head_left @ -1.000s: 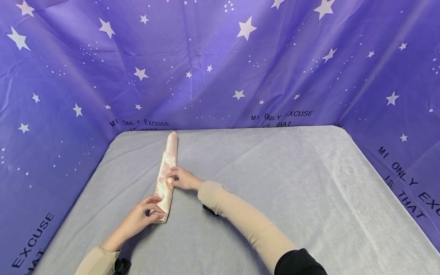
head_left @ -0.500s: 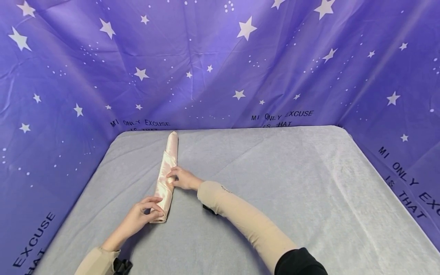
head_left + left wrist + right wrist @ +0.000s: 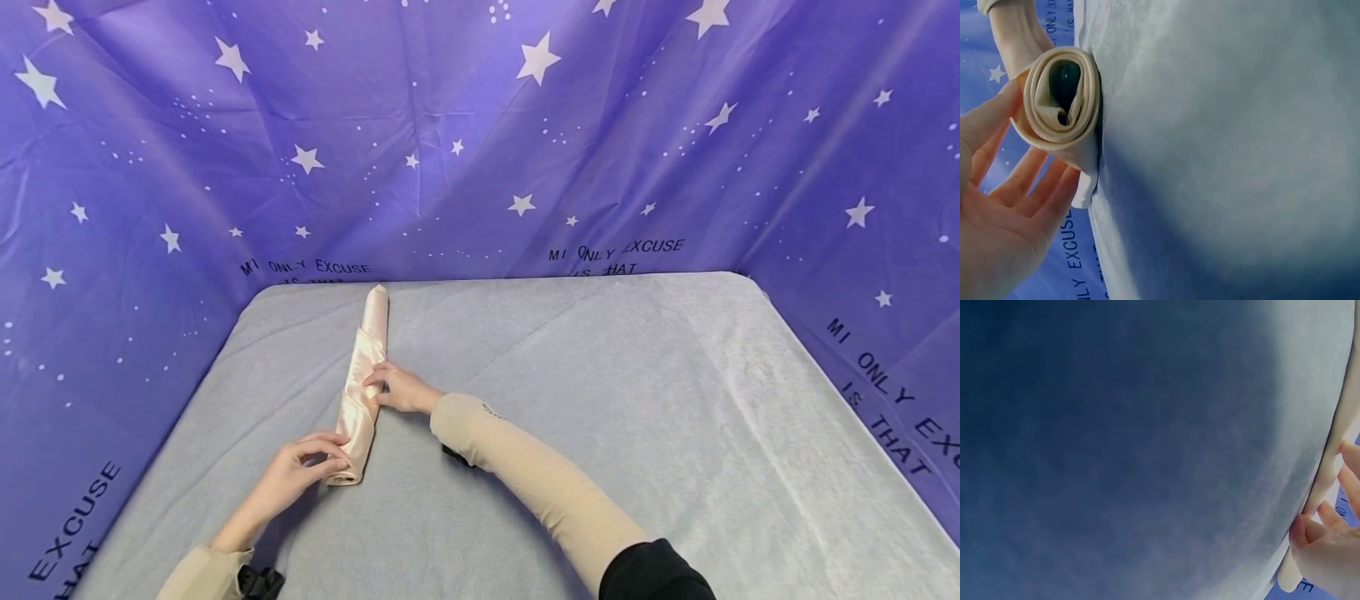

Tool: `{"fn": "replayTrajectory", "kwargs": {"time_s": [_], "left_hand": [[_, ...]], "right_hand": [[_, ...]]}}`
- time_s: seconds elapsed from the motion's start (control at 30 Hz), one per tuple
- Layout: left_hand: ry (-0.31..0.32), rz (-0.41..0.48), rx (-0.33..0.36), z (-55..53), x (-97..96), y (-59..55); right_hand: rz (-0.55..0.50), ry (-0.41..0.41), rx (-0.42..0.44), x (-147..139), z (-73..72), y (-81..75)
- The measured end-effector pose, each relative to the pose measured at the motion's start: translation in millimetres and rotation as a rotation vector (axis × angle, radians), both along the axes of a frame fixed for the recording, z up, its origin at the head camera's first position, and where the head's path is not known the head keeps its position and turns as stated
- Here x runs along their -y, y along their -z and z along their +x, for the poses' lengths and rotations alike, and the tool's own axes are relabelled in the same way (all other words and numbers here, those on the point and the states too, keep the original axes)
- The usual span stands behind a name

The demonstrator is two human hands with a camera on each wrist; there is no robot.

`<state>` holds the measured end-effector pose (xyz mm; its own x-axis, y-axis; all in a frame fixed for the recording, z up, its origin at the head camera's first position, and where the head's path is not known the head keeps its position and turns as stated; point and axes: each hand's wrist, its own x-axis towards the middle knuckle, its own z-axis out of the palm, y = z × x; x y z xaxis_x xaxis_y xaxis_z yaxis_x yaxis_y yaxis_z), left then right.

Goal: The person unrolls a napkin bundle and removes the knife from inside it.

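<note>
A shiny pale pink satin cloth, rolled into a long tube (image 3: 360,367), lies on the grey-covered table, slanting away from me on the left. My left hand (image 3: 288,471) holds its near end, thumb and fingertips on the cloth. In the left wrist view, the spiral end of the roll (image 3: 1063,134) shows several layers around a dark hollow; the thumb touches its edge and the fingers lie against a loose outer layer. Midway along the tube, my right hand (image 3: 405,389) grips the cloth from the right. The right wrist view catches only the roll's side and that hand's fingers (image 3: 1332,515).
Grey plush fabric (image 3: 600,400) covers the table. Purple curtains with white stars and black lettering (image 3: 480,125) hang behind and at both sides. The roll's far tip reaches nearly to the table's back edge.
The left hand has shifted slightly left, and the roll's near end, flatter before, looks rounder with its spiral showing. My right hand has stayed in place.
</note>
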<state>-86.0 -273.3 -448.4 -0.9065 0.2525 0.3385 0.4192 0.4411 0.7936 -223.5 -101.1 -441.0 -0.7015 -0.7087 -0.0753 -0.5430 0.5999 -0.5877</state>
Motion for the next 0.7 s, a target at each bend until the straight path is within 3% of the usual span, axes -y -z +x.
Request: {"fn": "replayTrajectory", "kwargs": {"time_s": [0.23, 0.47, 0.7], "left_hand": [[0.010, 0.058, 0.020, 1.3, 6.5, 0.5], [-0.046, -0.033, 0.067, 3.2, 8.2, -2.8], [-0.035, -0.106, -0.016, 4.4, -4.1, -15.9]], "right_hand": [[0.015, -0.002, -0.012, 0.6, 0.0, -0.8], [-0.001, -0.011, -0.026, -0.3, 0.6, -0.3], [0.027, 0.000, 0.014, 3.3, -4.7, 3.4]]}}
